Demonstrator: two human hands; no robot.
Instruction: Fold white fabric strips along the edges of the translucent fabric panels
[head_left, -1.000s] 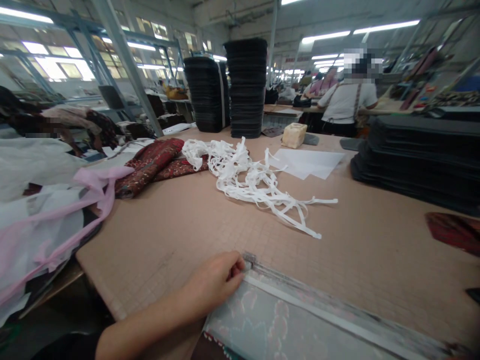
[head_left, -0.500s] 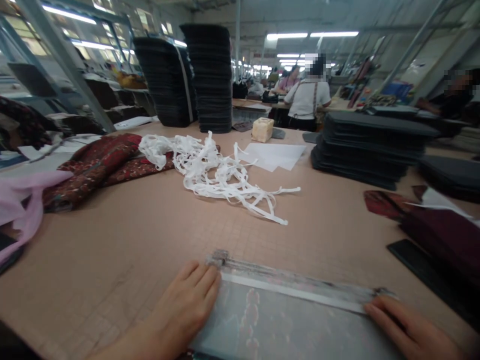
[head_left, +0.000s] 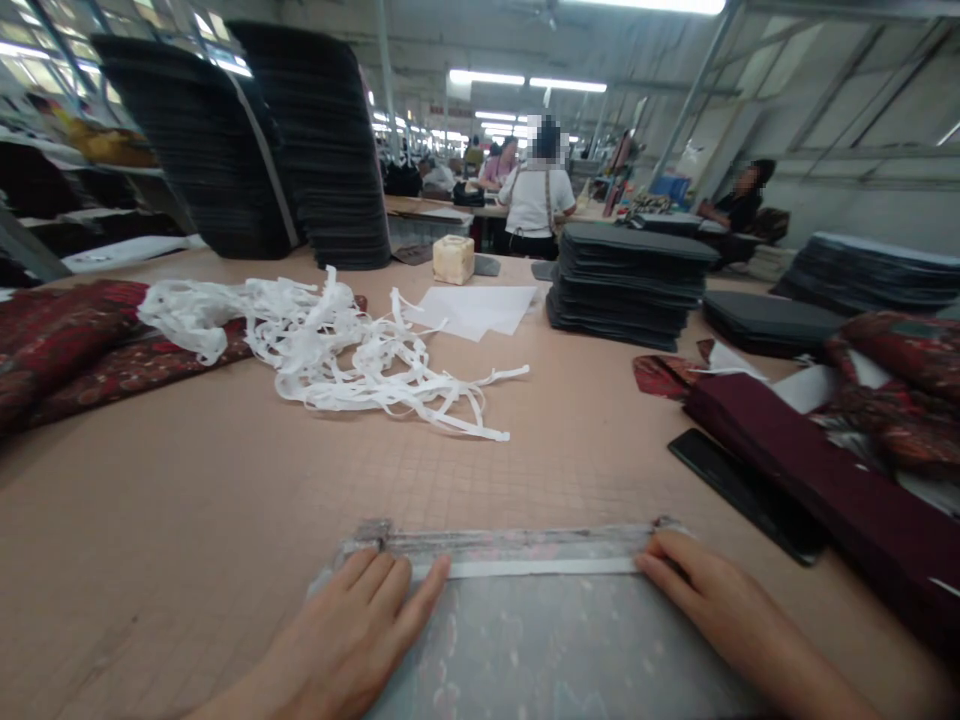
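Note:
A translucent plastic bag [head_left: 540, 640] with a white sealing strip along its far edge lies on the tan table [head_left: 225, 500] right in front of me. Patterned fabric shows faintly through it. My left hand [head_left: 352, 640] rests flat on the bag's left part, fingers stretched toward the strip. My right hand [head_left: 712, 610] lies flat on the bag's right end, fingertips at the strip's right corner. Neither hand holds anything.
A tangle of white strips [head_left: 337, 345] lies mid-table beside red patterned fabric [head_left: 67, 340]. Tall stacks of dark trays [head_left: 300, 140] stand behind, lower dark stacks [head_left: 630, 280] at the right. A black phone [head_left: 742, 495] and maroon fabric [head_left: 825, 480] lie right. People work at far tables.
The view has swung right. My left hand went from pinching the bag's left corner to lying flat on it. My right hand came into view and slid along the strip.

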